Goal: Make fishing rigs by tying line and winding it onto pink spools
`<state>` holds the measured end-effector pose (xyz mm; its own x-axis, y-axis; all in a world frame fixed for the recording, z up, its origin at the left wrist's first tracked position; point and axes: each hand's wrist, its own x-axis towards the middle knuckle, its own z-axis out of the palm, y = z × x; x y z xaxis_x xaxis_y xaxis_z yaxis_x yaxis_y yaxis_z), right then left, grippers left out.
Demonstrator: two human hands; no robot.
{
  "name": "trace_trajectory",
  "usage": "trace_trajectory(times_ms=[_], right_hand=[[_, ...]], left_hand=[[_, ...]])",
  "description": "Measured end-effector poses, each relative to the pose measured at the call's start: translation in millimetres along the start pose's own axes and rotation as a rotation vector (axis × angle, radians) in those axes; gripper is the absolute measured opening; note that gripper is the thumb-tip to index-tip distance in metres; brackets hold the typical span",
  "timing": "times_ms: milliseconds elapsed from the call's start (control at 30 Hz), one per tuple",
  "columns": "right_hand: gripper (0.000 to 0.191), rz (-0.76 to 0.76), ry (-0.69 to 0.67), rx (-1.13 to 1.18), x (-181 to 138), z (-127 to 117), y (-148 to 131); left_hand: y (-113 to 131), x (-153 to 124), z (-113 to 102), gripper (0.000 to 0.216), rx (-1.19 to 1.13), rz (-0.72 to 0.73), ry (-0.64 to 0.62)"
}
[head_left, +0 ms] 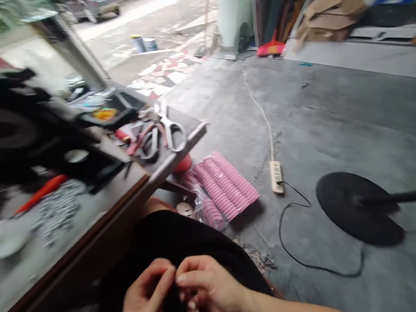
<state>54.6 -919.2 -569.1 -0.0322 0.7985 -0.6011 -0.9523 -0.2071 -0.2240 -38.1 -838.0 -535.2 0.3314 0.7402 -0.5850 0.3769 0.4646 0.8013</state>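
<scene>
Over my dark-clothed lap (185, 234), both hands are close together, fingertips almost touching. My left hand (148, 293) is closed in a pinch of thumb and forefinger. My right hand (209, 283) also pinches, its other fingers curled toward the palm. Whatever sits between the fingertips is too small or too hidden to make out. On the workbench (106, 231) to the left lie a heap of small grey metal pieces (61, 208), an orange-red handled tool (41, 193) and scissors (172, 130). A dark machine (14, 128) stands behind them, blurred.
Beside the bench, plastic-wrapped rows of pink round pieces (226, 183) rest on the grey floor. A power strip (276, 177) trails a black cord (291, 250) near a round black stand base (356, 207). Cardboard (334, 16) and a red dustpan-like item (270, 47) are farther back.
</scene>
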Motion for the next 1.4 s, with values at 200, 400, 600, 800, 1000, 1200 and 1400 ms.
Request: trace_trajectory(times_ms=[200,400,600,800,1000,1200,1400], right_hand=[[0.024,-0.204,-0.027,-0.391,-16.8,-4.2,-1.8],[0.023,-0.280,-0.065,-0.662,-24.4,-6.7,0.4],[0.026,-0.276,-0.045,-0.634,-31.7,-12.5,-5.6],[0.024,-0.478,0.036,-0.717,-33.5,2.2,-42.1],[0.024,-0.691,0.084,-0.760,-15.7,23.9,-80.3],[0.023,-0.834,0.141,-0.818,-4.4,38.4,-93.8],[0.018,-1.072,0.186,-1.153,-2.6,52.2,-99.1]], left_hand=[[-1.5,-17.1,6.7,0.026,-0.164,0.037,-0.078],[9.3,-29.3,-11.1,0.013,0.317,0.844,0.192],[50.7,-18.3,-23.7,0.016,1.264,1.440,-0.328],[63.9,-0.1,-31.7,0.019,1.328,1.422,-0.230],[85.7,11.4,-36.9,0.018,1.074,1.052,-0.144],[99.0,14.4,-33.5,0.014,0.651,0.726,-0.189],[101.0,18.5,-25.9,0.016,0.447,0.664,-0.049]])
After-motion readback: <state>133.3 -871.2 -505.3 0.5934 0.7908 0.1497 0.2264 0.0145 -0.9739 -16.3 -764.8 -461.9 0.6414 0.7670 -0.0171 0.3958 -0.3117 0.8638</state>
